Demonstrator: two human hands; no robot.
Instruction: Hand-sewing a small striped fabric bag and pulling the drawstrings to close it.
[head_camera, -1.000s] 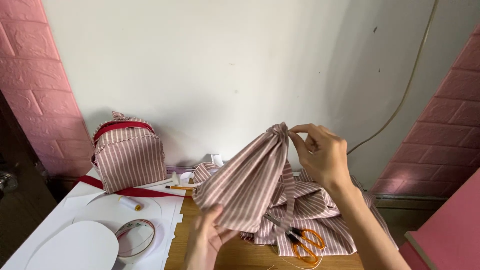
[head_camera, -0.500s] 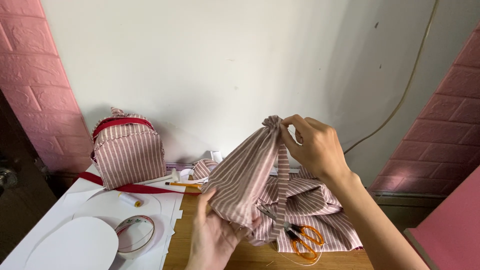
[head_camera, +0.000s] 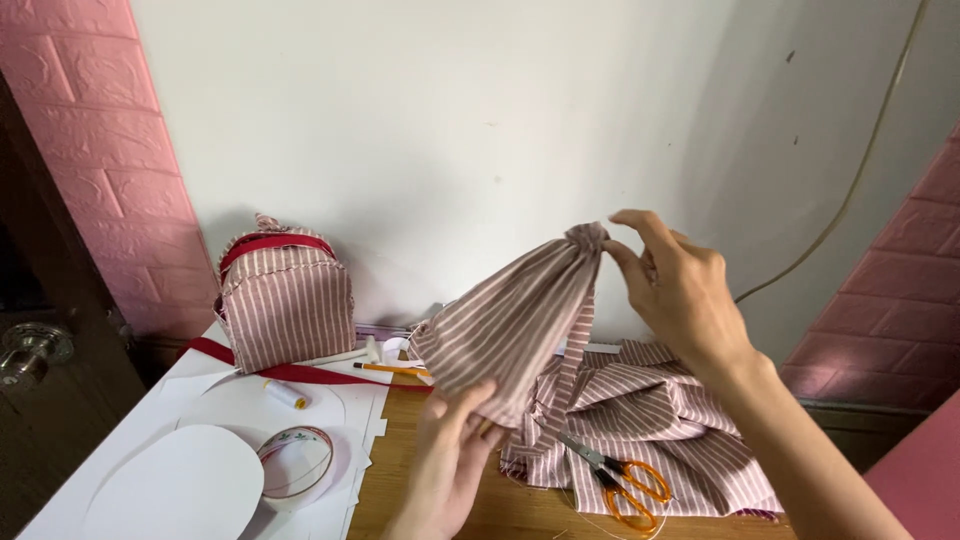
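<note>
Two hands are working over a wooden table (head_camera: 480, 510), and I am going from the left to the right. At the left edge, white paper patterns (head_camera: 170, 480) are lying with a roll of tape (head_camera: 295, 460) and a small thread spool (head_camera: 285, 394) on them. A small striped backpack (head_camera: 285, 300) is standing at the back, against the wall. The left hand (head_camera: 450, 465) is closing around the lower edge of a striped fabric piece (head_camera: 515, 320), thumb in front. The right hand (head_camera: 680, 290) is pinching the gathered top of this piece and is lifting it above the table, with the other fingers loosely curled. Under it, orange-handled scissors (head_camera: 625, 485) are lying on more striped cloth (head_camera: 660, 430) near the front edge.
</note>
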